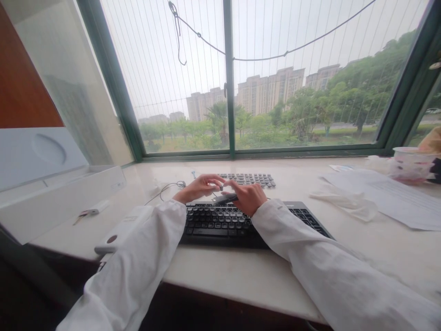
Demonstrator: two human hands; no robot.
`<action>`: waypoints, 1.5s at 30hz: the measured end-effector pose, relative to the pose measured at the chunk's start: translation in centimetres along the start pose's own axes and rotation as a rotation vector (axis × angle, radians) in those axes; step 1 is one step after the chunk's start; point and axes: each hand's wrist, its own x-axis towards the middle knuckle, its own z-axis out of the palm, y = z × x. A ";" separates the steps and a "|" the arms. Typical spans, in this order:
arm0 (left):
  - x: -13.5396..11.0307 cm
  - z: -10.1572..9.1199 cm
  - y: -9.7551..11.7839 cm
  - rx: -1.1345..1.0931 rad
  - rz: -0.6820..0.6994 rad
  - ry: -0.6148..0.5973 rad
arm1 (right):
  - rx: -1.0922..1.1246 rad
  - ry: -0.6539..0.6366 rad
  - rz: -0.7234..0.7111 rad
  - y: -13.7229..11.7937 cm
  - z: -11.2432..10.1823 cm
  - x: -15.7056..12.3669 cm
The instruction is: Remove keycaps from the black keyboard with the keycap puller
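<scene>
A black keyboard (pixel 227 225) lies on the pale windowsill counter (pixel 241 271) in front of me. Above its far edge my left hand (pixel 198 187) pinches a small grey piece, perhaps a keycap (pixel 221 188), between its fingertips. My right hand (pixel 248 196) is closed round a dark slim tool (pixel 224 199) that points left toward that piece. Both arms wear white sleeves. Just behind the hands lies a row of loose dark keycaps (pixel 248 179).
A white box (pixel 58 202) stands at the left with a small white device (pixel 122 230) beside it. A thin cable (pixel 168 187) lies near my left hand. Crumpled tissue (pixel 347 202), papers (pixel 396 197) and a plastic cup (pixel 411 163) sit at the right. A green-framed window (pixel 228 92) rises behind.
</scene>
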 end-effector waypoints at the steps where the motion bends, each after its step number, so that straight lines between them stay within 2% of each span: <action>1: 0.0 0.1 0.0 -0.005 -0.003 0.000 | 0.004 0.007 0.004 0.0 0.0 0.0; 6: -0.2 0.2 0.2 0.001 -0.028 0.062 | 0.036 0.027 0.050 -0.1 0.0 0.0; 13: -0.2 0.3 0.5 -0.031 -0.014 0.149 | 0.004 -0.090 0.052 -0.2 -0.2 0.2; 22: -0.3 0.7 0.0 -0.041 -0.094 0.055 | -0.018 -0.173 0.048 -0.1 -0.6 0.2; 32: -0.2 0.4 -0.7 0.021 -0.068 0.059 | -0.007 -0.202 0.050 -0.4 -0.7 0.5; 35: -0.3 -0.3 -0.5 0.086 -0.075 0.077 | 0.011 -0.224 0.059 -0.5 -1.0 0.6; 38: -0.6 -1.7 -0.6 0.186 -0.080 0.178 | 0.033 -0.238 0.029 -0.5 -1.2 0.6; 42: -1.0 -4.5 -1.6 0.321 -0.116 0.386 | 0.061 -0.264 -0.007 -0.5 -1.3 0.5; 45: -0.2 -6.9 -2.8 0.386 -0.196 0.431 | 0.085 -0.268 -0.006 -0.3 -1.4 0.6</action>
